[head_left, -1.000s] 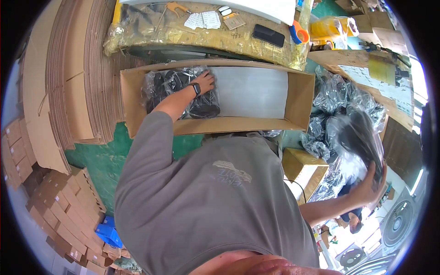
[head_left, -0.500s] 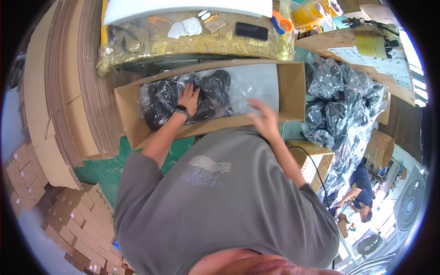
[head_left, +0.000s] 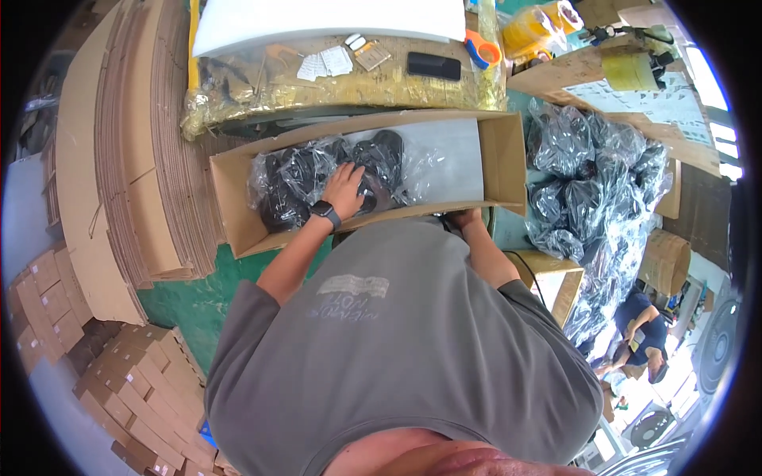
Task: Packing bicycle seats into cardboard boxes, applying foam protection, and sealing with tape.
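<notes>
A long open cardboard box [head_left: 503, 155] lies across in front of me. In its left and middle part are black objects in clear plastic bags [head_left: 283, 190]; their exact kind is hidden by the wrapping. My left hand [head_left: 344, 192], with a dark watch on the wrist, rests on the bagged objects with its fingers stretched out. A pale grey sheet [head_left: 454, 151] covers the box's inside toward the right. My right hand [head_left: 465, 216] is at the near wall of the box, close to my body, and its fingers are hidden there.
Behind the box, a tape-covered bench [head_left: 381, 89] carries a phone [head_left: 434, 66], paper slips [head_left: 324, 63] and an orange-and-blue ring-shaped tool [head_left: 482, 51]. Flattened cartons [head_left: 127, 159] stand at left. Bagged black objects [head_left: 583, 198] pile up at right; farther off is another person [head_left: 647, 329].
My right hand has come down from above the box to its near wall. The left hand has shifted slightly right across the bagged objects.
</notes>
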`<action>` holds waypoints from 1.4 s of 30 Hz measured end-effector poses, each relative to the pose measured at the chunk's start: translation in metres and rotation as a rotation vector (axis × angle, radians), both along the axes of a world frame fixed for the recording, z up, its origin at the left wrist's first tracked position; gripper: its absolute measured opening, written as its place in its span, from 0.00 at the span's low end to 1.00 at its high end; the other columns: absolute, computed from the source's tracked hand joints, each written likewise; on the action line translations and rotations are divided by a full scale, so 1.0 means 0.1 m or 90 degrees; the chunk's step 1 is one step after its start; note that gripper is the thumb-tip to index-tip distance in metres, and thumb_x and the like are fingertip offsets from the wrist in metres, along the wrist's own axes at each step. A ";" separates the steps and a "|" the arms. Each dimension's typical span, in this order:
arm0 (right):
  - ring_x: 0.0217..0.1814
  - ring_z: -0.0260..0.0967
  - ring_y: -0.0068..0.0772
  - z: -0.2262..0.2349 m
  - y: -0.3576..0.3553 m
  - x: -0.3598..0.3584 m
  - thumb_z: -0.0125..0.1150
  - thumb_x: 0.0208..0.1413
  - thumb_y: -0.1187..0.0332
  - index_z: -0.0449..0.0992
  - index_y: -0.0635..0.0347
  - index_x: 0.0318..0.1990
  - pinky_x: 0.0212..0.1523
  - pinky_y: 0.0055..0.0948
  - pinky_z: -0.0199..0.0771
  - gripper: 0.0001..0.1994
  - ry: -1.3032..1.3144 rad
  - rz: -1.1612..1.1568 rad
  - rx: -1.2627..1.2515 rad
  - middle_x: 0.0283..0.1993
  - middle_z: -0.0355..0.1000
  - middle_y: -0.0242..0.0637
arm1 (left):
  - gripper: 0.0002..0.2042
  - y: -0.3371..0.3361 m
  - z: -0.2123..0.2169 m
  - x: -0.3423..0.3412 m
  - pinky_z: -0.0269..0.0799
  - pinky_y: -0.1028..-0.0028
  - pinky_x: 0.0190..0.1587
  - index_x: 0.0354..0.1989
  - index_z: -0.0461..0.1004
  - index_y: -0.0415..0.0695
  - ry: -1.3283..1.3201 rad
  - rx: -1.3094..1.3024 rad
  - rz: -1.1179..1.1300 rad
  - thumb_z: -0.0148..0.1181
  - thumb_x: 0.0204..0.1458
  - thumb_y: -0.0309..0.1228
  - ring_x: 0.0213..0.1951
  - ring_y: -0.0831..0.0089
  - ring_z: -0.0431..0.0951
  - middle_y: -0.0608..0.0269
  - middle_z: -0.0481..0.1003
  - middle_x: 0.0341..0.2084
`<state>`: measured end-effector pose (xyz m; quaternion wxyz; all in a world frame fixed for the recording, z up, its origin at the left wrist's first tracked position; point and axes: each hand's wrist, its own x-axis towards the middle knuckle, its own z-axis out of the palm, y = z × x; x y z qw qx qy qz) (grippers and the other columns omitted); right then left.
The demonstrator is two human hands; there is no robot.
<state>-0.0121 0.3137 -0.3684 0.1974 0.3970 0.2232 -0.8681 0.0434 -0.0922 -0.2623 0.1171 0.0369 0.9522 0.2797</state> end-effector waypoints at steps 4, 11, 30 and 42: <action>0.63 0.75 0.50 -0.02 0.09 -0.04 0.53 0.69 0.49 0.77 0.57 0.61 0.67 0.56 0.75 0.24 -0.028 0.040 -0.003 0.61 0.78 0.44 | 0.33 0.08 0.08 0.01 0.58 0.53 0.74 0.69 0.66 0.39 0.029 0.068 0.036 0.67 0.52 0.29 0.71 0.42 0.62 0.42 0.66 0.68; 0.63 0.76 0.48 -0.15 0.55 0.45 0.58 0.67 0.50 0.77 0.58 0.61 0.68 0.57 0.74 0.24 -0.150 0.027 0.022 0.58 0.80 0.44 | 0.20 0.27 0.45 -0.14 0.74 0.59 0.60 0.59 0.76 0.41 0.074 0.280 0.180 0.64 0.57 0.28 0.55 0.52 0.80 0.51 0.81 0.53; 0.52 0.78 0.35 0.32 0.56 1.17 0.75 0.47 0.62 0.81 0.66 0.54 0.55 0.34 0.76 0.26 -0.050 0.487 0.555 0.51 0.82 0.42 | 0.14 1.23 1.10 -0.69 0.79 0.71 0.50 0.55 0.79 0.39 -0.090 0.435 -0.012 0.62 0.60 0.21 0.45 0.68 0.84 0.56 0.84 0.45; 0.67 0.69 0.35 4.03 2.54 0.33 0.74 0.57 0.53 0.62 0.65 0.75 0.63 0.37 0.73 0.44 0.517 0.304 0.525 0.71 0.67 0.44 | 0.43 3.25 1.39 -0.74 0.72 0.64 0.66 0.75 0.56 0.38 -0.993 0.880 -0.186 0.74 0.51 0.27 0.63 0.63 0.76 0.57 0.71 0.65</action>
